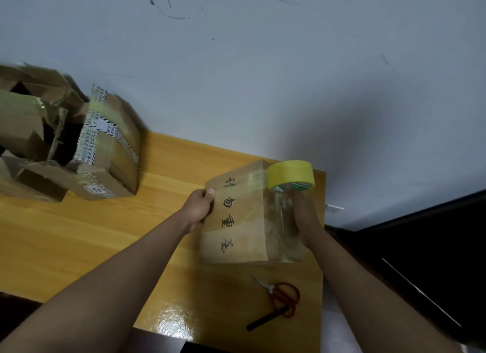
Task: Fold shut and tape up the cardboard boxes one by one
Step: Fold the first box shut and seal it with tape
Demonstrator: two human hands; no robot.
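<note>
Brown box (pixel 236 221) with black letters sits on yellow desk (pixel 105 234), right of middle. Left hand (pixel 197 208) grips box's left edge. Right hand (pixel 305 213) holds yellow tape roll (pixel 290 175) at box's top right corner; clear tape runs down box side. Red scissors (pixel 282 296) lie lower right. Torn boxes (pixel 65 142) piled upper left.

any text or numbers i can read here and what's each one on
"请勿重压": hand-drawn black characters down the top of the box held by the left hand; first character smeared, so a best guess.
Label on the closed box at left: digits, too blurred to read.
Printed tape on that box: too small.
Tape roll core print, at the right hand: unreadable.
</note>
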